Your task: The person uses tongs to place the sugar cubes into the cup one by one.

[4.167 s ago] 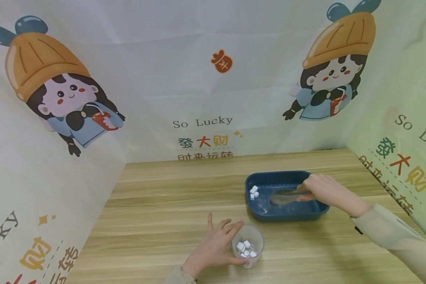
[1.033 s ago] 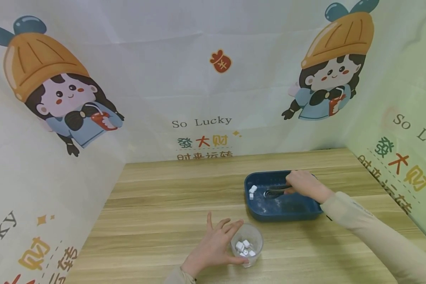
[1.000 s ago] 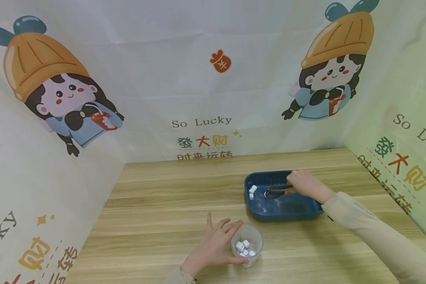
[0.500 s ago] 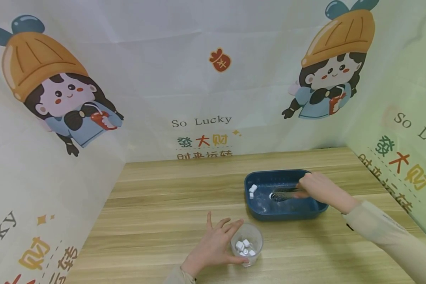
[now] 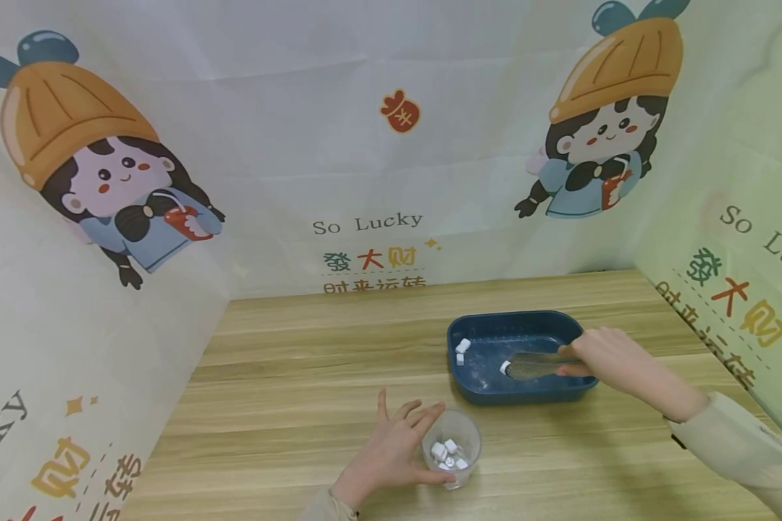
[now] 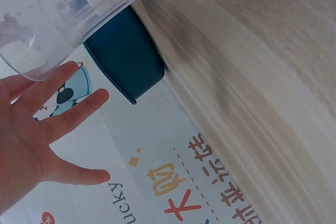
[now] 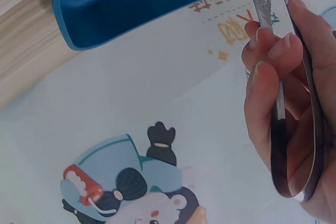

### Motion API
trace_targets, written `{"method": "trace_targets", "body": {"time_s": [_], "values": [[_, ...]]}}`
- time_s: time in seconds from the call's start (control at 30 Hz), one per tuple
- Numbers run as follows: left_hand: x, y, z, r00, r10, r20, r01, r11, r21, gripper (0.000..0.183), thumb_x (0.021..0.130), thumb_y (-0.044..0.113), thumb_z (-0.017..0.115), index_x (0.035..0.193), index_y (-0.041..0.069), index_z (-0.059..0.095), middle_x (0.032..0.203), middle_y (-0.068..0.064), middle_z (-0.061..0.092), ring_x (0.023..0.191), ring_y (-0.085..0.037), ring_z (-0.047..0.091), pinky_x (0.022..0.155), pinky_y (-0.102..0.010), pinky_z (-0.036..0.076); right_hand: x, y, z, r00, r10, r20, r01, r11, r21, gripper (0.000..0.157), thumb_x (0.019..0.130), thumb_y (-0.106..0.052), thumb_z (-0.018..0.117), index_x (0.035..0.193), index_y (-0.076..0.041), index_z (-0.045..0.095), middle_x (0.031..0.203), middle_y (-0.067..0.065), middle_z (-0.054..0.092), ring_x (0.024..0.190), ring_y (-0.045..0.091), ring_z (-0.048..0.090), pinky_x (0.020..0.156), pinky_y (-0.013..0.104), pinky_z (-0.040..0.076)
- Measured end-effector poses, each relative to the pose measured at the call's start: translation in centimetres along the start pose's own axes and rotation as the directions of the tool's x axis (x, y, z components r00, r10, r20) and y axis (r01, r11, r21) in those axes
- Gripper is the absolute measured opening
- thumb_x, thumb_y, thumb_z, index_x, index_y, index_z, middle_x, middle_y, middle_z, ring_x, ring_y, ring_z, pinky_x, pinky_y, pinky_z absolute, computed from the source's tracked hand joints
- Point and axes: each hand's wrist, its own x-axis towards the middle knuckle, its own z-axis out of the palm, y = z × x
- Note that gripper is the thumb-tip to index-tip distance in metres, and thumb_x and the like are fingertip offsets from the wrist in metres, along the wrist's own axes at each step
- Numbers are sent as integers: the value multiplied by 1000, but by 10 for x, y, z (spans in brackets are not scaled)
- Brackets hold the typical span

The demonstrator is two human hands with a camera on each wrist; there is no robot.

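Shifts metal tongs (image 5: 533, 370) and white cube (image 5: 505, 367) rightward over blue tray (image 5: 528, 394), gripping tongs in right hand (image 5: 609, 360); holds clear cup (image 5: 472, 443) with left hand (image 5: 392, 449).

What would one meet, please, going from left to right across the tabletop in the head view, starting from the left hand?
Left hand → clear cup → lone white cube → metal tongs → right hand.

From here, slim silver metal tongs (image 5: 534, 367) pinch a small white cube (image 5: 505, 367) above a dark-blue rectangular tray (image 5: 528, 396); more white cubes (image 5: 463, 347) huddle at its left end. Near it, a clear round cup (image 5: 471, 428) stands upright, holding several matching cubes (image 5: 439, 451).
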Motion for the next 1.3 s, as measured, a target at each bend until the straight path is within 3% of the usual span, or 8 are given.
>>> {"method": "trace_targets", "body": {"time_s": [0.2,0.37,0.53,0.7,0.8,1.1,1.3], "values": [[0,0,-2,1000,-4,16,4,1000,-7,93,64,75,53,135,17,37,132,8,49,118,-23,48,95,-71,14,-14,-3,-6,999,-9,-52,7,999,-39,24,74,-31,66,81,-9,71,56,-2,61,39,5,43,35,19,30],[0,1,-2,1000,-4,22,4,1000,-12,93,64,74,53,135,18,37,132,8,48,119,-23,48,95,-71,14,-25,-7,-11,998,18,-66,-20,999,-36,31,73,-34,65,87,-7,72,66,2,68,39,4,45,35,19,30],[0,1,-3,1000,-7,25,8,1000,-23,93,64,74,54,135,17,37,133,8,48,119,-23,47,96,-71,14,-36,-13,-17,998,41,-49,-42,999,-17,32,74,-34,64,88,-7,72,70,4,70,38,1,43,33,18,24],[-1,1,-3,1000,-6,21,6,1000,-28,92,64,73,54,135,17,38,132,8,49,119,-23,47,96,-71,13,-46,-20,-23,996,40,-85,-39,999,15,30,73,-33,64,86,-7,72,77,5,71,39,4,47,34,18,26],[-1,1,-3,1000,-5,17,5,1000,-23,92,64,73,55,135,17,38,132,8,49,118,-23,48,96,-71,13,-49,-25,-26,993,20,-119,-19,1000,11,29,73,-34,65,84,-8,73,77,4,71,41,4,49,35,16,28],[0,1,-3,1000,2,6,-1,1000,-17,92,64,73,55,134,16,39,131,7,50,118,-23,48,95,-71,14,-52,-38,-31,966,-104,-236,101,995,-24,33,74,-40,62,83,-10,73,68,-2,69,40,-7,34,35,12,23],[0,0,-3,1000,2,8,-2,1000,-17,92,64,73,55,134,16,39,132,7,49,118,-23,48,95,-71,15,-47,-46,-33,963,-136,-234,136,991,-16,33,76,-39,62,85,-10,72,67,-3,67,41,-1,43,37,14,30]]}}
